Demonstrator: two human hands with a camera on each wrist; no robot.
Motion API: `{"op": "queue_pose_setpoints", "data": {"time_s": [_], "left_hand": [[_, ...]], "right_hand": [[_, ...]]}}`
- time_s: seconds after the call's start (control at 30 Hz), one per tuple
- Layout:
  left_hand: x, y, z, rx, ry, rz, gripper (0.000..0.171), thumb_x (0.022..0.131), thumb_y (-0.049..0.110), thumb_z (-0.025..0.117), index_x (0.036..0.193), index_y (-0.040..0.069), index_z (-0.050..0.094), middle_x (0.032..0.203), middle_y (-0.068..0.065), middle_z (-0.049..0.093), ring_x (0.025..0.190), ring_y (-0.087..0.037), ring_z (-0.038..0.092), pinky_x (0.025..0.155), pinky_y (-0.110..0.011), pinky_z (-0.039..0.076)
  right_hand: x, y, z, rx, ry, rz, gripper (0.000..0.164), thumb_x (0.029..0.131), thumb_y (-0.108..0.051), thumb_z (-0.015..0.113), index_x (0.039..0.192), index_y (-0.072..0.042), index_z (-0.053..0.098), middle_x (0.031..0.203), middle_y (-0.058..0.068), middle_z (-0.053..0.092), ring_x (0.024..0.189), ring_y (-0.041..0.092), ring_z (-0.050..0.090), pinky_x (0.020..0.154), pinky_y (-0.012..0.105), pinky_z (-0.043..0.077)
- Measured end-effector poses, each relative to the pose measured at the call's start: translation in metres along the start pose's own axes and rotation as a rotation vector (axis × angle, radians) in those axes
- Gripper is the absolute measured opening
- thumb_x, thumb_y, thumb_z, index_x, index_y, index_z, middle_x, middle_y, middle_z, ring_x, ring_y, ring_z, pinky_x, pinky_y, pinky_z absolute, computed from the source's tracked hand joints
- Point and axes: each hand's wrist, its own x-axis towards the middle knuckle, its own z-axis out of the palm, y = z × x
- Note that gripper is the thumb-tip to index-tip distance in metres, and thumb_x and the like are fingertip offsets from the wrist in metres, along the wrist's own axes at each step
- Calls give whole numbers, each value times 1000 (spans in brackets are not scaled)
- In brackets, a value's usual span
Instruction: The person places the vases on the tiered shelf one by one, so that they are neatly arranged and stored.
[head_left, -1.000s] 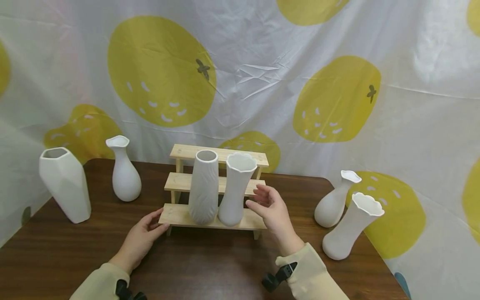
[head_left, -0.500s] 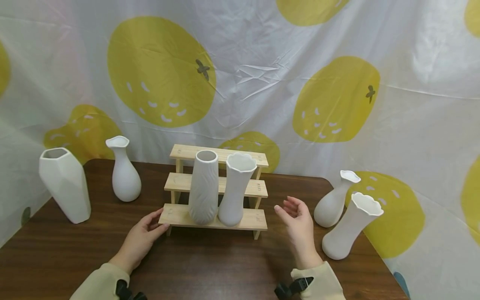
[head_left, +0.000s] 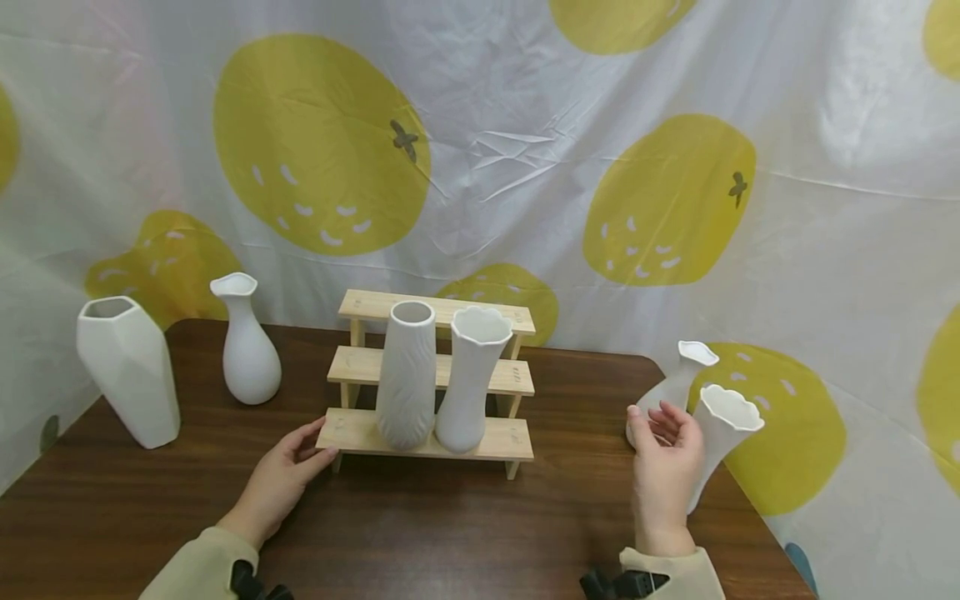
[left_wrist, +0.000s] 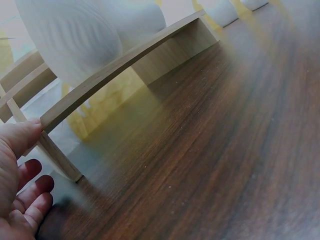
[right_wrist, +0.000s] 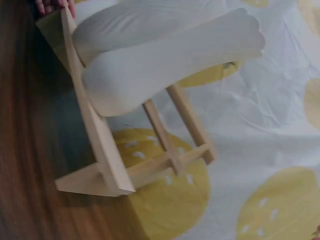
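Right hand [head_left: 663,467], lower right of the head view: fingers loosely spread, nothing held, reaching at the scalloped vase [head_left: 722,433] on the table [head_left: 420,533]. Can't tell whether the fingertips touch it yet.

Left hand [head_left: 281,477], lower left of centre: thumb pressed on the left end of the wooden rack's [head_left: 501,442] bottom step, fingers relaxed below it, no curl round the board. The left wrist view confirms thumb on the board edge.

Risks as I see them:
- Narrow-necked vase [head_left: 678,383] stands just behind the scalloped one, looks close to touching. A sideways grab could clip its neck and tip it.
- Both right-side vases sit near the table's right edge, so a knock outward likely means a fall and a break.
- Ribbed vase [head_left: 406,375] and flared vase [head_left: 468,379] stand side by side on the bottom step, tall on a narrow board. If the left hand slips or shoves the rack, they could rock into each other.
- Smooth glaze, tapered body: a loose grip may slide.
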Motion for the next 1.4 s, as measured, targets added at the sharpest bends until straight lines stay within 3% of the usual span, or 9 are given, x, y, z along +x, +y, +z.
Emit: {"op": "queue_pose_setpoints", "data": {"time_s": [0.23,0.37,0.53,0.73,0.9,1.07,1.2,1.4], "left_hand": [[0,-1,0,3,-4,-9,71,92,38,65,150,11,34,146,-17,42,127,-31,45,99,-42,41],[0,0,0,2,-5,-7,70,92,37,65,150,11,34,145,-18,42,127,-31,45,99,-43,41],[-1,1,0,1,-5,-5,70,93,37,64,149,10,34,146,-18,41,127,-32,45,100,-44,41],[-1,2,1,-11,-4,-3,70,93,36,65,149,9,34,146,-18,40,127,-32,46,99,-42,41],[-1,1,0,-11,-4,0,70,93,36,65,149,9,34,145,-18,42,126,-31,46,99,-40,42],[-1,1,0,-12,-2,-2,70,93,36,65,149,9,34,146,-18,41,127,-31,46,99,-40,42],[-1,1,0,-11,0,-4,69,93,35,65,149,9,35,146,-18,41,126,-31,46,98,-39,42],[-1,2,0,-10,5,-4,69,92,35,65,149,9,35,146,-18,41,126,-31,46,98,-39,43]], "right_hand": [[5,-15,-11,9,300,-148,40,79,-7,78,111,10,60,90,-9,54,85,8,51,77,22,38],[7,-19,-15,-19,431,-125,44,79,-9,78,116,4,58,101,-11,47,92,6,43,80,21,31],[13,-10,-21,16,505,-72,60,77,-7,79,128,-5,48,123,0,39,110,10,32,92,18,24],[22,13,-28,-64,463,131,87,71,-16,85,142,-15,35,143,5,30,132,9,22,105,14,14],[30,25,-31,-79,388,267,86,67,-11,87,140,-14,42,144,4,33,133,10,21,107,19,16],[36,32,-31,-37,346,315,73,66,1,85,130,-5,51,131,2,44,128,14,31,106,24,27],[37,34,-32,26,319,340,72,68,4,82,130,-4,47,125,0,45,125,18,39,103,26,33],[37,35,-34,99,286,363,73,72,8,78,132,-5,38,119,-3,41,124,20,40,102,27,37]]}}
